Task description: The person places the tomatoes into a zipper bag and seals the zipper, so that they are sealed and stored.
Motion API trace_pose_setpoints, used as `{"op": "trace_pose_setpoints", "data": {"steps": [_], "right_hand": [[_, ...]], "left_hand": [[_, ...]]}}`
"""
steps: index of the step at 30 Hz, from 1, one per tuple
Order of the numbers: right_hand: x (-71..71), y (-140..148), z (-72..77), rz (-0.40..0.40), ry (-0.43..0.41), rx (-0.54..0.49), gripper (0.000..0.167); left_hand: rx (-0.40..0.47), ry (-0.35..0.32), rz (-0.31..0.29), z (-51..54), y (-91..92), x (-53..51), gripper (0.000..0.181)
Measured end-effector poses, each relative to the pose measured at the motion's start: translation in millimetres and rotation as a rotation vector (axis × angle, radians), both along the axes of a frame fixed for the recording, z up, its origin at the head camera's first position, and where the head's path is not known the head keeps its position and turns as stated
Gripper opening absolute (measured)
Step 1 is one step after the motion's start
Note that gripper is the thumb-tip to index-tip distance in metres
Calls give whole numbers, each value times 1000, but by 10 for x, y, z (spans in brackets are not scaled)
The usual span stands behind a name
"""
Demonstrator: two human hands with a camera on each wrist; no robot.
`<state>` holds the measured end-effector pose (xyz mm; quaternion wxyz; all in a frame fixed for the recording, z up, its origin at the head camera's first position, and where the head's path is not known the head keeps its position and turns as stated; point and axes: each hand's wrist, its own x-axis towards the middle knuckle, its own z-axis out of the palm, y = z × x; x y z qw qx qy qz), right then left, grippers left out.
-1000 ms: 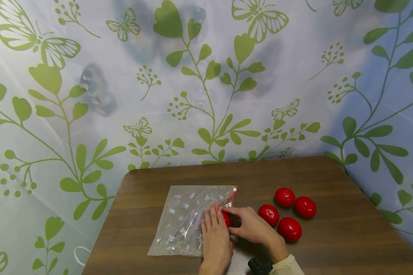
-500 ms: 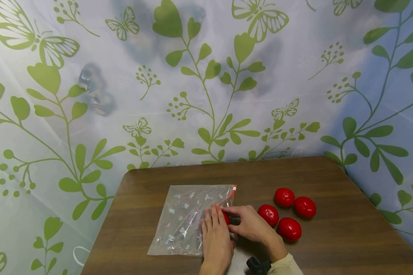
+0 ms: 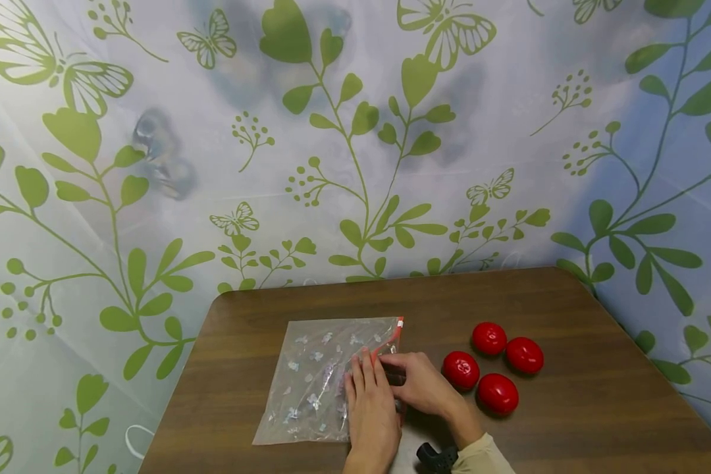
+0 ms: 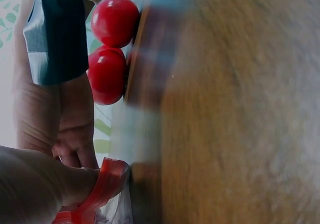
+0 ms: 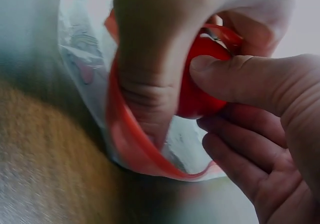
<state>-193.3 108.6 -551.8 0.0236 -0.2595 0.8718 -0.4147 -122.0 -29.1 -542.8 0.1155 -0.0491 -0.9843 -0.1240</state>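
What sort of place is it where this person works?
Probably an indoor corner arranged for tabletop work, though I cannot tell whether it is a home: a wood-look table stands before a hanging, leaf-printed curtain, with a clear bag and red fruit-like objects on it.

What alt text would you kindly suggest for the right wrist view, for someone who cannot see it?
The right hand holds a rounded red object between thumb and fingers at the open mouth of a clear, red-edged bag. The left hand reaches its thumb into the opening.
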Motion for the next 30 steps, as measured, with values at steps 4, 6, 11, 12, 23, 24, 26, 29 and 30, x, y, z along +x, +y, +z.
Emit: {"op": "trace_pose_setpoints", "data": {"steps": [4, 6, 11, 12, 23, 24, 26, 29, 30], "right_hand": [[-8, -60, -39, -37, 32, 9, 52], [-12, -94, -52, -54, 42, 12, 51], [-13, -171, -94, -81, 19, -7, 52], [-11, -183, -102, -84, 12, -13, 53], [58, -138, -96, -86, 37, -6, 57], [62, -122, -86, -78, 30, -12, 56], [69, -83, -55, -56, 5, -38, 54], [73, -7, 12, -21, -57, -74, 54], [74, 20, 39, -14, -81, -82, 54]], "left_hand": [[-19, 31, 15, -7, -1, -14, 108], [-24, 37, 20, -8, -6, -20, 110], [-49, 72, 34, -27, -28, -38, 114], [-52, 80, 38, -33, -32, -40, 113], [-61, 28, 36, -28, -29, -2, 116], [-57, 23, 38, -26, -27, 0, 116], [-51, 18, 40, -22, -23, 0, 114], [-39, 13, 41, -21, -21, -7, 112], [-37, 13, 41, -20, -21, -9, 111]]}}
